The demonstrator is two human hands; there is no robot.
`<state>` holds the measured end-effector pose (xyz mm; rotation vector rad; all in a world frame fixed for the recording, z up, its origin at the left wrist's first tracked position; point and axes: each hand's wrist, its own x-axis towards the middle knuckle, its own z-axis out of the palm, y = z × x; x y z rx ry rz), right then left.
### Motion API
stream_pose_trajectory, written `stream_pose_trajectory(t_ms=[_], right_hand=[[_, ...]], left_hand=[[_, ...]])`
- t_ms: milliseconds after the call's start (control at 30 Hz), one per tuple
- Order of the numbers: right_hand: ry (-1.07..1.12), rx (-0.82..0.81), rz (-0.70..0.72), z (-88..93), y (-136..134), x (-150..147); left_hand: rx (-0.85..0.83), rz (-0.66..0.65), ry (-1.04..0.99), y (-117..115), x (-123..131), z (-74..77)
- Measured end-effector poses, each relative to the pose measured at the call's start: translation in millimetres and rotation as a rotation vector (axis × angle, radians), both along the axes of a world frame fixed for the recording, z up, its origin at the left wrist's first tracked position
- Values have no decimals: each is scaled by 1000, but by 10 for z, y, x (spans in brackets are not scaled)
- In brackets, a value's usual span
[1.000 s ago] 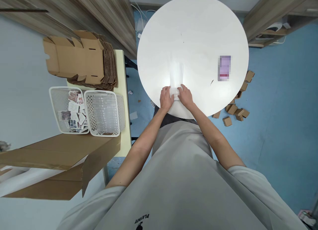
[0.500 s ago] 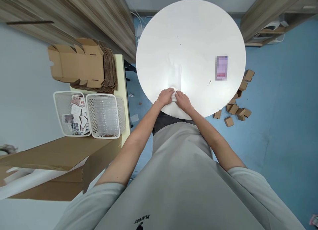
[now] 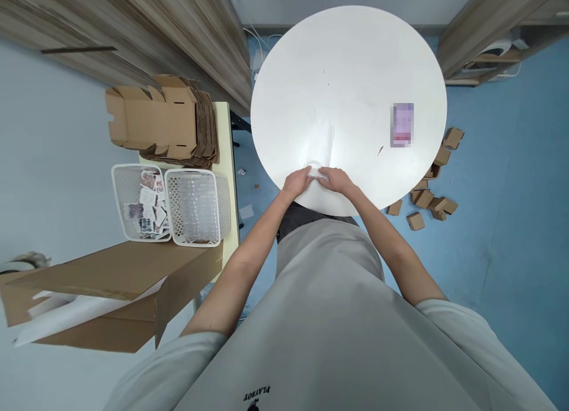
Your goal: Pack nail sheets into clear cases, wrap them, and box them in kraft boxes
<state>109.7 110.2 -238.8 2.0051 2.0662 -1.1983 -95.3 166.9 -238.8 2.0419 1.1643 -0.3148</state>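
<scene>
Gripping the near end of a clear strip (image 3: 329, 147), thin and glossy, plastic by the look of it; it lies on the round white table (image 3: 355, 61) straight ahead of my hands, its far part flat and pointing away from me. Probably laid close to the near edge so both forearms reach it without stretching, and the tabletop bears the length, leaving only the near end to be managed. Purple item (image 3: 402, 125), blurred out, sits ahead and well to the right of the hands, perhaps set aside to leave elbow room. Left of the hands, across a gap, a pale side table (image 3: 227, 162) carries flattened cardboard blanks (image 3: 153, 118), stacked flat, likely to save space. Nearer me than the stack: a white basket (image 3: 218, 209) of clear plastic pieces ranked in rows, and beside it a second basket (image 3: 116, 192) of loose printed packets, walls presumably there to stop them spreading. Small brown cartons (image 3: 422, 199) lie scattered on the blue floor (image 3: 502, 221) to the right, beyond the table edge. Hands: left hand (image 3: 297, 183) curled inward, fingers nearly closed on the strip's left side; right hand (image 3: 338, 180) mirrors it, fingertips pinching the right side. Narrow gap between them, bridged by the whitish near end. Thumbs partly hidden; cannot tell how hard they press.
</scene>
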Motion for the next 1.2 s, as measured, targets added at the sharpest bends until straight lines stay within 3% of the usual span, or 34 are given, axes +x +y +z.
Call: stream_pose_trajectory(t_ms=[100,233,400,533,633,733,800,1000,1100,1200], right_hand=[[-55,-12,-50,106,67,-26],[-104,18,-151,152,184,-57],[-149,53,-264,21,412,-78],[-162,77,-323,-104,528,-113],[-177,76,-317,-145,522,-174],[-196,94,-283,-151,461,-233],[-200,115,-274,-152,398,-254],[-116,186,-161,-200,44,-236],[-79,198,-82,-254,-184,-203],[-47,193,-19,-284,-365,-168]], left_hand=[[-4,78,43,111,37,69],[0,147,81,256,179,47],[23,242,104,329,354,-53],[-4,247,121,310,430,-85],[68,246,96,300,486,-87],[146,125,-60,336,556,-92],[101,-7,-124,386,588,-100],[81,-245,-70,492,496,-85],[90,-340,-72,406,400,-58],[98,-355,-20,176,332,-45]])
